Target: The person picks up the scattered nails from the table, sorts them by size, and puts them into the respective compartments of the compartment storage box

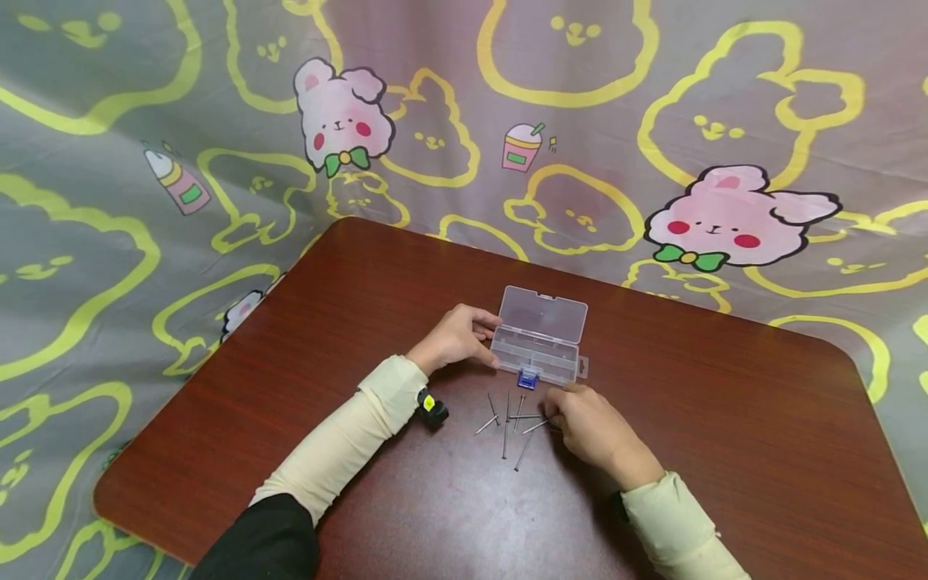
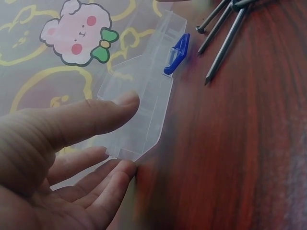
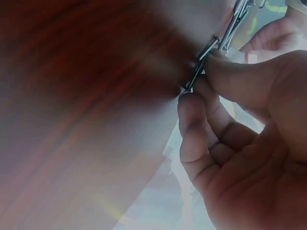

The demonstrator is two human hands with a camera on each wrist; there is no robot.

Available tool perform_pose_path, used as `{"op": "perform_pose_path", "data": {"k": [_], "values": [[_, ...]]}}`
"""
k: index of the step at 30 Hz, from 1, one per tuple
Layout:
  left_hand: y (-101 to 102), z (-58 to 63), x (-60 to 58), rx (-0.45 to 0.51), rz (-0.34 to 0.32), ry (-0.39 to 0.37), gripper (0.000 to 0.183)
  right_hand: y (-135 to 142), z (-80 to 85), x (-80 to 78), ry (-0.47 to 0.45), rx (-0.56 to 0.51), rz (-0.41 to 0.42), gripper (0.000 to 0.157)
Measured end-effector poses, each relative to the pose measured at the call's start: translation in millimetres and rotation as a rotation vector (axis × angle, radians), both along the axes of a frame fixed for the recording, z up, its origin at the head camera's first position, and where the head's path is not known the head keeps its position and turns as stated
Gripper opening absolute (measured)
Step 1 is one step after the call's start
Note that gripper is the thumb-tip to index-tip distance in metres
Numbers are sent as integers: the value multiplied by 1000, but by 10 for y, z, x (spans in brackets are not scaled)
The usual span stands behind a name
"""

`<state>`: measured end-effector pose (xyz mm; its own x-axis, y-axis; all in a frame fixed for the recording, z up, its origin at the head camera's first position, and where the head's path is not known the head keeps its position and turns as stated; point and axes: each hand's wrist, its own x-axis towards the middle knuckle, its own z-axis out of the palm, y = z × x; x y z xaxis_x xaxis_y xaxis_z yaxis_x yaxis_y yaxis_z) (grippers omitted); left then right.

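A clear plastic box (image 1: 540,354) stands on the table with its lid (image 1: 544,314) raised at the back and a blue latch (image 1: 528,378) at the front. My left hand (image 1: 461,337) is at the box's left end, its fairly straight fingers touching the end in the left wrist view, the thumb (image 2: 110,112) extended over it. In front of the box several metal nails (image 1: 505,441) lie loosely crossed. At their right side, my right hand (image 1: 590,427) pinches a nail (image 3: 197,67) between thumb and fingertips; its fingers partly hide the nail in the head view.
The brown wooden table (image 1: 725,419) has rounded corners. A patterned curtain (image 1: 435,201) hangs along its back and left sides. A black strap with a yellow mark (image 1: 432,407) sits at my left wrist. A clear hanging tab (image 1: 583,367) juts from the box's right end.
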<state>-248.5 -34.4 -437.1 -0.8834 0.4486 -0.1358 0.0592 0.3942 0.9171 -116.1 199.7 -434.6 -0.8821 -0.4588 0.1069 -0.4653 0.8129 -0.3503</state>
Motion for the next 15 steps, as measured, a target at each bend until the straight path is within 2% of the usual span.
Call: {"op": "perform_pose_path", "data": {"k": [6, 15], "values": [[6, 1, 9, -5, 2, 0, 72, 27, 28, 29, 21, -30, 14, 24], [17, 20, 10, -17, 2, 10, 71, 96, 115, 18, 31, -86, -48, 18]]}}
